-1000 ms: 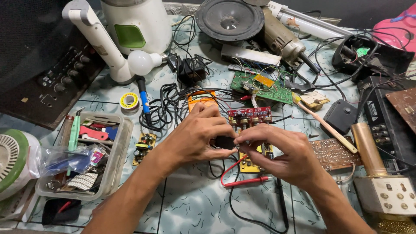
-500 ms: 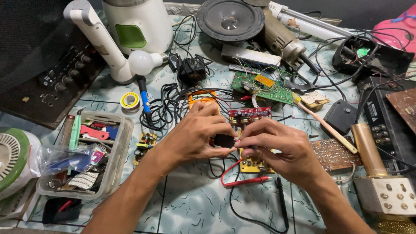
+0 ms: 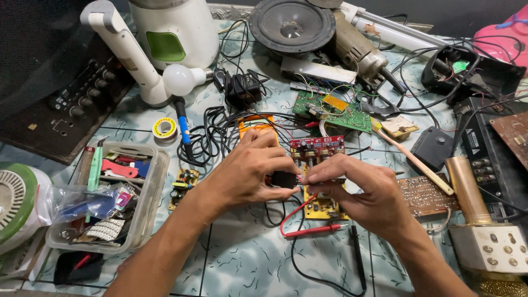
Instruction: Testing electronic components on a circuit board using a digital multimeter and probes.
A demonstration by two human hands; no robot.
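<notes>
- One head view, looking down on a cluttered bench [image 3: 242, 258] with a pale marbled top.
- Left hand [image 3: 247, 173]: fingers curled and pinching a small black component [image 3: 284, 179] at mid-bench.
- Right hand [image 3: 363, 190]: fingertips pressed together on the right side of the same black component, thumb and forefinger meeting the left hand's.
- Small black component: held just above the bench, between both hands, directly near of the red circuit board [image 3: 317, 144] with its row of knob shafts.
- Yellow circuit board [image 3: 322, 208]: lies flat beneath the right hand, partly hidden.
- Red probe [image 3: 311, 231] and black probe [image 3: 356, 256]: lie on the bench near of the hands, leads trailing.
- Orange multimeter [image 3: 256, 125]: just far of the left hand, among black cables.
- Green circuit board [image 3: 333, 110]: farther back, right of centre.
- Clear plastic tray [image 3: 157, 181]: left of the forearm, filled with small tools.
- Loudspeaker [image 3: 291, 25]: far edge, centre.
- Brown perforated board [image 3: 423, 192]: just right of the right hand.
</notes>
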